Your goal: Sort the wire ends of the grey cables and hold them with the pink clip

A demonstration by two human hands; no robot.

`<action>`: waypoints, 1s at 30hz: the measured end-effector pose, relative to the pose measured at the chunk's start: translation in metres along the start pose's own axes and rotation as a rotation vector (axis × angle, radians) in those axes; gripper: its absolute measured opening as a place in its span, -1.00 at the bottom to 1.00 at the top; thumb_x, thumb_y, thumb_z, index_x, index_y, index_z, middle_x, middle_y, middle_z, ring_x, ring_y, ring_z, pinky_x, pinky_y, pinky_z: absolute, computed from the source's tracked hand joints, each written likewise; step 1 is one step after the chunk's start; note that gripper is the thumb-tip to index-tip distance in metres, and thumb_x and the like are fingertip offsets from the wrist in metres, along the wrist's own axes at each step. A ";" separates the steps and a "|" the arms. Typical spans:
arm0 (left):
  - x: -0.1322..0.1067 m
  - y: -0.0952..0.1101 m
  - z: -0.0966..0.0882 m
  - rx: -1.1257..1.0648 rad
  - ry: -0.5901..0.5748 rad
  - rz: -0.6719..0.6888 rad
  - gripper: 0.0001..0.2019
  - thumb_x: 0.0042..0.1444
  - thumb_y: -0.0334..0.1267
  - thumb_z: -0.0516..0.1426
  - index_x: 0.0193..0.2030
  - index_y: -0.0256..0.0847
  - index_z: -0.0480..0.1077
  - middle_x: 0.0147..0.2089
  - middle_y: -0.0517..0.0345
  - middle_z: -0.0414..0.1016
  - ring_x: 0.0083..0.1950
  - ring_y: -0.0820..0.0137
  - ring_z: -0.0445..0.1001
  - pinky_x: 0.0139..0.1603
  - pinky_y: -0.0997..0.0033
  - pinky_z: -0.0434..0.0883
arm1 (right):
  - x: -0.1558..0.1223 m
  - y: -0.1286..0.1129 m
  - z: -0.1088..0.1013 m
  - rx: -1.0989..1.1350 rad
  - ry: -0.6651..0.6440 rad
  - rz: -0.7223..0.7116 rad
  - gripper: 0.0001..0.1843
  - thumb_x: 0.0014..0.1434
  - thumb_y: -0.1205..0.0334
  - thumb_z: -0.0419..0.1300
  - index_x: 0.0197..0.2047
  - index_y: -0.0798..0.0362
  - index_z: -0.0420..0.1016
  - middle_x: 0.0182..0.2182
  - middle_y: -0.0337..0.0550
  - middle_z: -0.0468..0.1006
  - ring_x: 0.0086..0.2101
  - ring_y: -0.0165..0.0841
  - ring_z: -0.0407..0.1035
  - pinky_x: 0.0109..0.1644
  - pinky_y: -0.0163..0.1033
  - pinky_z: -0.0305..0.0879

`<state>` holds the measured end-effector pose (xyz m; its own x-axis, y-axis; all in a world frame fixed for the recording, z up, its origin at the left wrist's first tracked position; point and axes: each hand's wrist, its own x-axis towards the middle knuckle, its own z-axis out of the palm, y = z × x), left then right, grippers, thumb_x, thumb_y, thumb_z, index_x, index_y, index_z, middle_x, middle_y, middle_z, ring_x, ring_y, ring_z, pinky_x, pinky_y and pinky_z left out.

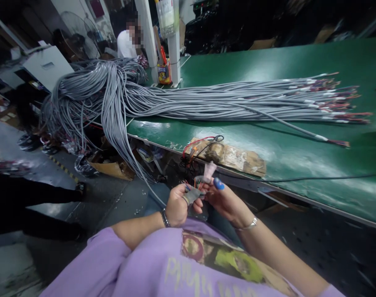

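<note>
My left hand [177,208] is closed around the end of a grey cable [156,195], where a flat grey piece [192,195] and thin coloured wires [186,184] stick out past the fingers. Close beside it, my right hand [225,202] has its fingers pinched at fine orange and green wires [201,186]; the exact grip is partly hidden. Something blue covers the tip of its thumb. A pale pink piece [210,169] shows at its fingertips, its kind unclear. From the left hand the cable runs up to a large bundle of grey cables [188,101] on the green table [299,161].
A worn wooden board [242,159] with red and black leads lies at the table's near edge. A white post [175,53] rises behind the bundle. A cardboard box [113,170] sits under the cables. At left stand a person's dark-clad legs [36,202]; another person [126,43] is farther back.
</note>
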<state>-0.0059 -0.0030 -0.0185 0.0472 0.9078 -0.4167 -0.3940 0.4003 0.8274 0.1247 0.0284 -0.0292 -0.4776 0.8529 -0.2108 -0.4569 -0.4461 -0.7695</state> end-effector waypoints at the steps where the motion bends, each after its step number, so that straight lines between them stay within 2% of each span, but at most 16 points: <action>1: 0.000 -0.002 -0.002 0.018 -0.004 0.007 -0.48 -0.37 0.14 0.38 -0.51 -0.23 0.30 -0.68 0.22 0.41 -0.74 0.52 0.31 -0.71 0.55 0.20 | -0.003 -0.001 0.002 -0.050 0.001 -0.009 -0.52 -0.17 -0.21 0.43 -0.41 0.04 0.52 -0.60 -0.25 0.49 -0.61 -0.38 0.32 -0.45 -0.22 0.25; 4: 0.000 -0.007 -0.007 0.069 -0.015 0.025 -0.49 -0.34 0.14 0.37 -0.49 -0.22 0.31 -0.66 0.21 0.43 -0.72 0.50 0.34 -0.68 0.54 0.24 | -0.009 -0.002 0.005 -0.181 0.091 -0.081 -0.61 -0.13 -0.10 0.46 -0.48 0.03 0.52 -0.61 -0.26 0.49 -0.58 -0.40 0.31 -0.42 -0.25 0.23; 8: -0.001 -0.011 -0.013 0.125 -0.028 0.031 -0.50 -0.29 0.14 0.37 -0.48 -0.22 0.33 -0.63 0.20 0.46 -0.69 0.49 0.38 -0.64 0.53 0.28 | -0.012 -0.005 0.002 -0.321 0.150 -0.130 -0.64 -0.15 -0.09 0.46 -0.48 0.03 0.57 -0.55 -0.25 0.53 -0.50 -0.41 0.29 -0.35 -0.25 0.25; 14: -0.002 -0.011 -0.016 0.150 -0.064 0.043 -0.48 -0.29 0.18 0.36 -0.48 -0.23 0.34 -0.61 0.18 0.46 -0.66 0.48 0.40 -0.62 0.52 0.31 | -0.012 -0.009 0.003 -0.366 0.132 -0.118 -0.67 -0.14 -0.04 0.47 -0.50 0.04 0.56 -0.57 -0.26 0.53 -0.51 -0.41 0.31 -0.35 -0.26 0.28; 18: -0.003 -0.006 -0.014 0.192 -0.173 -0.072 -0.47 -0.40 0.12 0.42 -0.49 -0.25 0.35 -0.64 0.19 0.44 -0.65 0.46 0.40 -0.57 0.48 0.36 | -0.013 -0.009 0.002 -0.423 0.059 -0.099 -0.69 -0.09 -0.03 0.44 -0.51 0.03 0.54 -0.60 -0.25 0.52 -0.56 -0.40 0.31 -0.43 -0.26 0.26; 21: -0.004 -0.001 -0.013 0.202 -0.245 -0.122 -0.46 -0.40 0.13 0.42 -0.48 -0.26 0.36 -0.64 0.18 0.43 -0.64 0.45 0.41 -0.55 0.46 0.37 | -0.014 -0.012 0.003 -0.458 0.013 -0.055 -0.66 -0.08 -0.05 0.43 -0.51 0.04 0.52 -0.63 -0.24 0.51 -0.59 -0.40 0.31 -0.48 -0.27 0.24; 27: -0.002 -0.003 -0.014 0.169 -0.170 -0.051 -0.42 -0.37 0.25 0.36 -0.52 -0.27 0.35 -0.63 0.18 0.45 -0.63 0.45 0.42 -0.56 0.48 0.37 | -0.014 -0.014 0.012 -0.349 0.103 -0.014 -0.60 -0.13 -0.10 0.44 -0.52 0.05 0.47 -0.66 -0.29 0.48 -0.61 -0.42 0.29 -0.43 -0.26 0.24; 30: -0.001 -0.008 -0.014 0.138 -0.140 -0.027 -0.41 -0.38 0.26 0.36 -0.52 -0.27 0.36 -0.64 0.20 0.45 -0.66 0.47 0.41 -0.59 0.50 0.36 | -0.013 -0.007 0.005 -0.262 0.103 0.012 -0.59 -0.17 -0.11 0.46 -0.52 0.05 0.50 -0.64 -0.30 0.46 -0.58 -0.44 0.26 -0.41 -0.27 0.22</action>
<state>-0.0155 -0.0086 -0.0295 0.1872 0.9012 -0.3908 -0.2613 0.4292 0.8646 0.1305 0.0191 -0.0183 -0.3970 0.8771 -0.2704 -0.2361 -0.3823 -0.8933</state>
